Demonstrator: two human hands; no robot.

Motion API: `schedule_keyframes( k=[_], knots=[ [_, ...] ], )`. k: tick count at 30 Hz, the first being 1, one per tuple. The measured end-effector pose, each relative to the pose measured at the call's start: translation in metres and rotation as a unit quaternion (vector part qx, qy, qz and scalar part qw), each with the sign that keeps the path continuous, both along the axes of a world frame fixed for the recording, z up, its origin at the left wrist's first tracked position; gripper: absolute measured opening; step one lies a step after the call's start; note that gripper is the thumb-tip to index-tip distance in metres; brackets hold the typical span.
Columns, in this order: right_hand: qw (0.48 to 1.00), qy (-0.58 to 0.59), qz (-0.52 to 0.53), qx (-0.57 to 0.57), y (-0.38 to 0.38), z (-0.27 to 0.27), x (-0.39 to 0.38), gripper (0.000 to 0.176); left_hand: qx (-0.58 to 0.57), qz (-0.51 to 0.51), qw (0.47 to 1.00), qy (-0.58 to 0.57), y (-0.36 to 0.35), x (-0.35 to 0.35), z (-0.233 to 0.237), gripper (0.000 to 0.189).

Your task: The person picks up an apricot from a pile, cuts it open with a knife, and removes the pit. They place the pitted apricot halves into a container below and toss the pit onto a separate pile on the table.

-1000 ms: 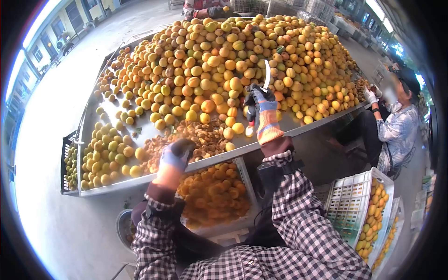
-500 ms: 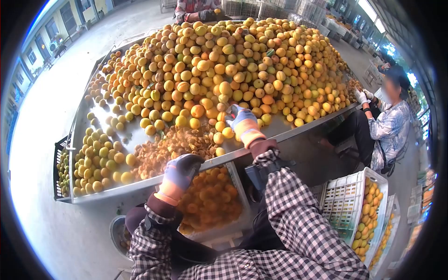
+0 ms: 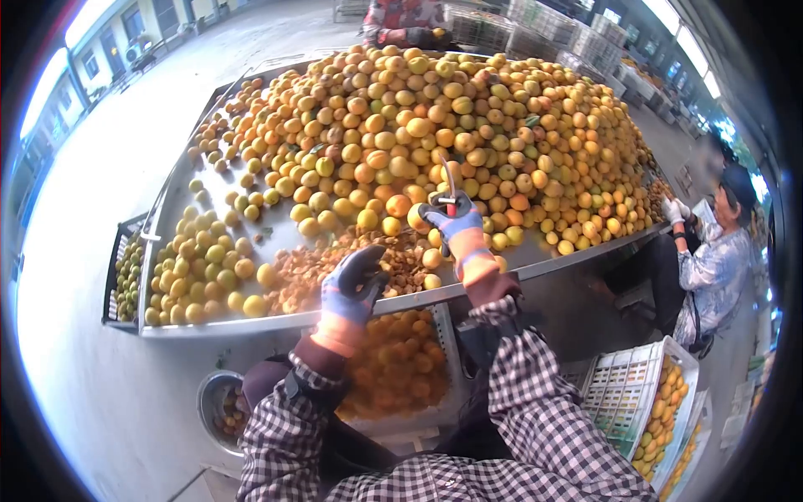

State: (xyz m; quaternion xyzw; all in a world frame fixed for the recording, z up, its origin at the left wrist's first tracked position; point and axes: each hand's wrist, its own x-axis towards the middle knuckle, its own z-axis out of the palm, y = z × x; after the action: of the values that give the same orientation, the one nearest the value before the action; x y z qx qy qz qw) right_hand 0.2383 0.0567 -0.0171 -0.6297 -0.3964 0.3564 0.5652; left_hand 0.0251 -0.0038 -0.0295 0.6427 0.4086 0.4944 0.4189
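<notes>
My left hand, in a blue-grey and orange glove with dark fingertips, hovers over the table's near edge. Its fingers are curled but apart, and nothing shows between them. My right hand, gloved alike, is closed around a red-handled tool with a thin curved blade; the blade points up and away. Just beyond it rises a big heap of apricots on the metal table. Between my hands lies a pile of small brownish-orange pieces, probably apricot pits. Orange fruit pieces fill a crate below the edge.
Greener apricots sit at the table's left, beside a black crate. A metal bowl stands on the floor at lower left. White crates of fruit stand at right. One co-worker sits at right, another across.
My view has shifted, so the table sits further right and lower. My right hand has come back from the heap, and the tool's blade now shows. My left hand's fingers have spread apart.
</notes>
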Motion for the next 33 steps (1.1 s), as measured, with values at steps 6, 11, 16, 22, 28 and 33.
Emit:
schedule_keyframes(
  k=[6,11,16,22,28,33],
  knots=[
    [0.947,0.255,0.150,-0.124,-0.065,0.034,-0.060,0.024,0.114,0.032,0.992,0.035,0.002,0.004,0.010,0.059],
    [0.965,0.186,0.181,0.042,-0.057,0.004,-0.059,0.019,-0.007,-0.054,0.985,-0.162,-0.001,-0.003,0.019,0.041],
    [0.940,-0.072,0.321,0.095,-0.076,0.027,-0.039,0.024,-0.067,-0.102,0.975,-0.185,0.000,-0.014,0.028,0.043],
    [0.898,-0.213,0.375,0.085,-0.086,0.040,-0.035,0.028,-0.040,-0.138,0.981,-0.129,-0.001,-0.016,0.032,0.047],
    [0.907,-0.158,0.365,0.136,-0.089,0.016,-0.045,0.024,-0.054,-0.148,0.977,-0.145,-0.003,-0.011,0.031,0.043],
    [0.911,-0.235,0.333,0.067,-0.087,0.007,-0.053,0.031,-0.057,-0.110,0.981,-0.153,-0.001,-0.007,0.013,0.037]
  ],
)
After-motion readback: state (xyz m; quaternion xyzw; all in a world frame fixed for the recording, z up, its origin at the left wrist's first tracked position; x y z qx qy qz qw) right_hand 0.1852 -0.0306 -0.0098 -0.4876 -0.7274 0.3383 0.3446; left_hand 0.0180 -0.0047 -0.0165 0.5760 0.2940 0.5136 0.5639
